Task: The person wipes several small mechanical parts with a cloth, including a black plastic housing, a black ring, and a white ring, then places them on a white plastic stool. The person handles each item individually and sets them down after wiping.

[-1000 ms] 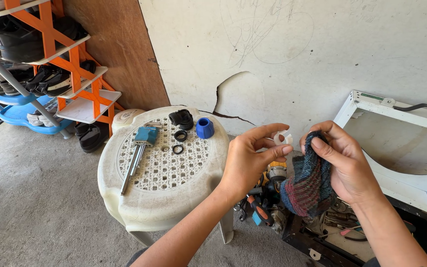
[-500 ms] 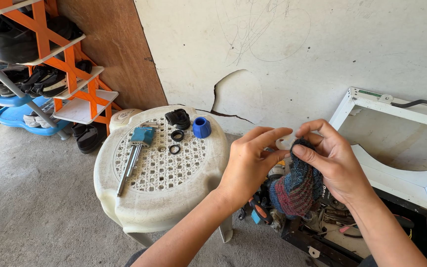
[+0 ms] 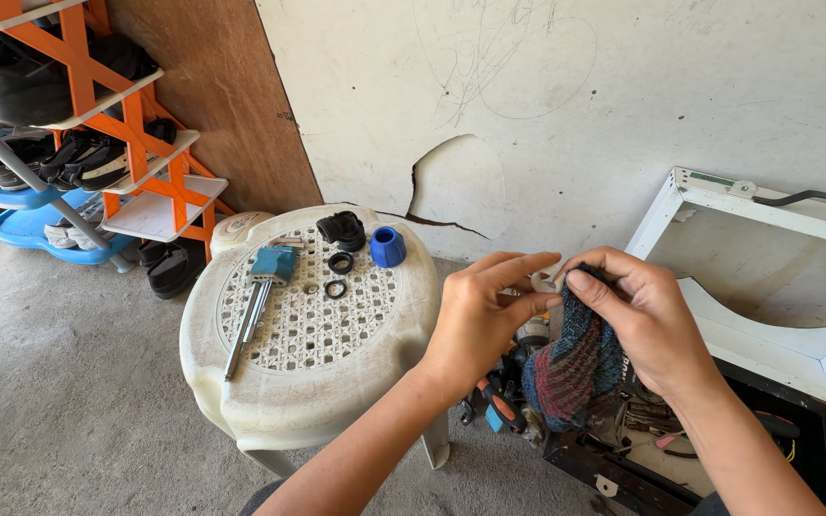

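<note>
My left hand [image 3: 483,315] pinches a small white ring-shaped part [image 3: 544,282] between thumb and fingers. My right hand [image 3: 641,320] holds a striped red and blue cloth [image 3: 574,368] and presses its top against that part. Both hands meet just right of a white plastic stool [image 3: 308,382]. On the stool lie a grey tool with a blue head [image 3: 258,298], a blue threaded cap [image 3: 387,247], a black fitting [image 3: 340,230] and two black rings [image 3: 338,273].
An orange and white shoe rack [image 3: 97,115] stands at the back left. A white frame [image 3: 776,277] leans by the wall at right, above an open black toolbox [image 3: 681,449] with tools. A cracked wall is behind; the floor is concrete.
The hands have come closer together and the cloth now covers the white part more. The view has shifted slightly, so the stool sits further left.
</note>
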